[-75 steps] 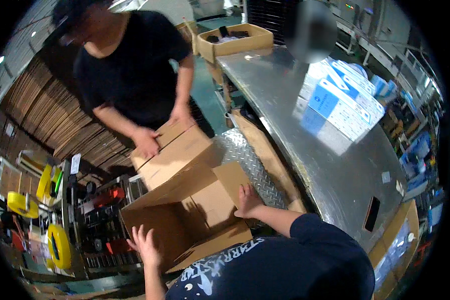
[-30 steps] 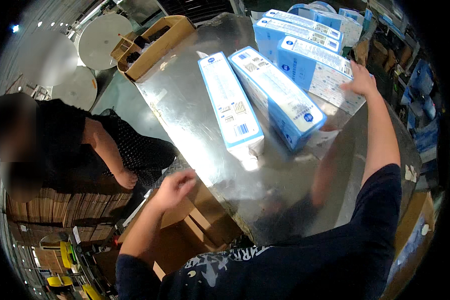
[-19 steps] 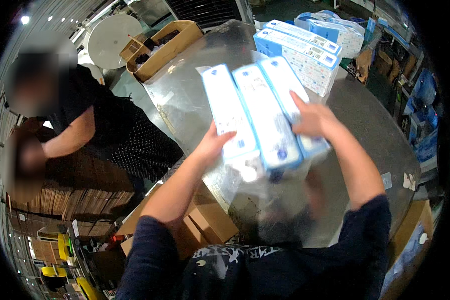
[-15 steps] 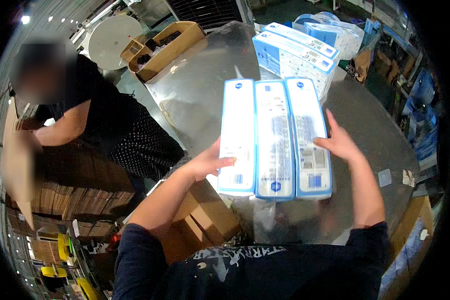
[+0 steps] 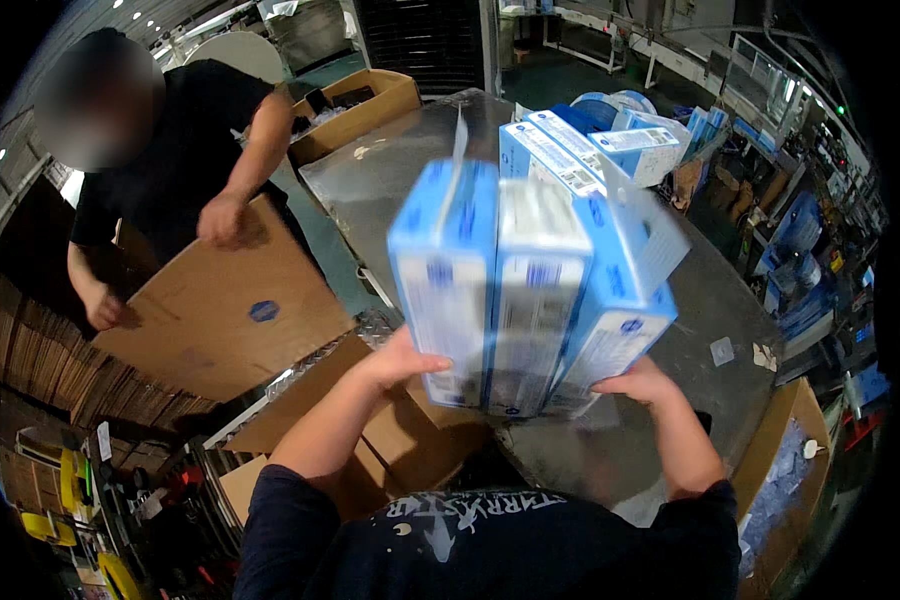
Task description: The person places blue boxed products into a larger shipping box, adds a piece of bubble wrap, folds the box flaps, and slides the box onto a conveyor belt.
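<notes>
The 3 blue-and-white boxes sit side by side as 1 bundle, lifted off the metal table and held in the air in the middle of the view, just in front of the person's chest. Their long axes run near to far, the near ends low at the hands and the far ends tipped up and away; the picture is smeared by motion, so finer detail cannot be told. The left hand clasps the near left corner of the bundle, fingers curled over the lower edge of the leftmost box. The right hand presses from beneath the near right corner, under the rightmost box. Both hands are closed on the bundle, set about as far apart as its width, and neither is clearly nearer to it than the other.

Down to the near left, below the left forearm, stands an open cardboard carton. Further left, another person holds a flat sheet of cardboard with both hands. On the far right of the table more blue boxes are stacked, well apart from the hands.
</notes>
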Demonstrator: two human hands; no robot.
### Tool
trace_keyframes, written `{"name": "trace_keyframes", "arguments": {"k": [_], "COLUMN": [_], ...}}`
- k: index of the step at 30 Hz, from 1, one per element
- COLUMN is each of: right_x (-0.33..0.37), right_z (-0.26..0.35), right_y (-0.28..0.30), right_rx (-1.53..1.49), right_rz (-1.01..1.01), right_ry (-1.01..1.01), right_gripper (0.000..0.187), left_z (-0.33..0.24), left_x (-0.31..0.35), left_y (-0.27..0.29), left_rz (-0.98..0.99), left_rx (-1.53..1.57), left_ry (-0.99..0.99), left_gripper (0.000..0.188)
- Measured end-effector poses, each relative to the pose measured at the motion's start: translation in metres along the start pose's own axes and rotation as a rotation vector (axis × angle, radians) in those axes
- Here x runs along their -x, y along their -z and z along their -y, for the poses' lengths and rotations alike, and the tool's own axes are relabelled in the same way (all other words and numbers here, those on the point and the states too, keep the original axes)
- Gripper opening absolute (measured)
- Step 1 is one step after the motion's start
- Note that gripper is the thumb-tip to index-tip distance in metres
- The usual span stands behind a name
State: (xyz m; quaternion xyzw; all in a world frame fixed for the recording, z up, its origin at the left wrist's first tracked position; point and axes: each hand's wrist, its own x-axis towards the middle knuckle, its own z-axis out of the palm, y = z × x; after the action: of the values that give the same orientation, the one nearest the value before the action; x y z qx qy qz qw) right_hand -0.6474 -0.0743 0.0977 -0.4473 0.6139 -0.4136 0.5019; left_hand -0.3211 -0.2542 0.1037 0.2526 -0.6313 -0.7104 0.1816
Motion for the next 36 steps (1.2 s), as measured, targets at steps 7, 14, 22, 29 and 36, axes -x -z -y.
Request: {"name": "trace_keyframes", "arguments": {"k": [7,14,22,29,36], "right_x": [0.009,0.049,0.033,-0.01,-0.161], "right_z": [0.038,0.03,0.06,0.062,0.102], "right_y": [-0.057,-0.173,-0.162,-0.09,0.01], "right_rx": [0.084,0.446,0.079,0.463,1.018], "right_rz": [-0.01,0.883,0.523,0.255,-0.427], "right_ry": [0.208,0.245,-0.042,0.111,0.244], "right_gripper": [0.048,0.054,0.05,0.042,0.056], "left_z": [-0.055,-0.19,0.153,0.189,0.175], "left_x": [0.084,0.216,0.214,0.217,0.171], "left_y": [0.001,0.066,0.107,0.023,-0.012], "left_rz": [-0.15,0.026,-0.144,-0.276,-0.094], "left_rx": [-0.232,-0.423,-0.702,-1.318,-1.25], "left_ry": [-0.163,0.155,0.755,0.556,0.906], "left_gripper": [0.066,0.075,0.076,0.094,0.093]}}
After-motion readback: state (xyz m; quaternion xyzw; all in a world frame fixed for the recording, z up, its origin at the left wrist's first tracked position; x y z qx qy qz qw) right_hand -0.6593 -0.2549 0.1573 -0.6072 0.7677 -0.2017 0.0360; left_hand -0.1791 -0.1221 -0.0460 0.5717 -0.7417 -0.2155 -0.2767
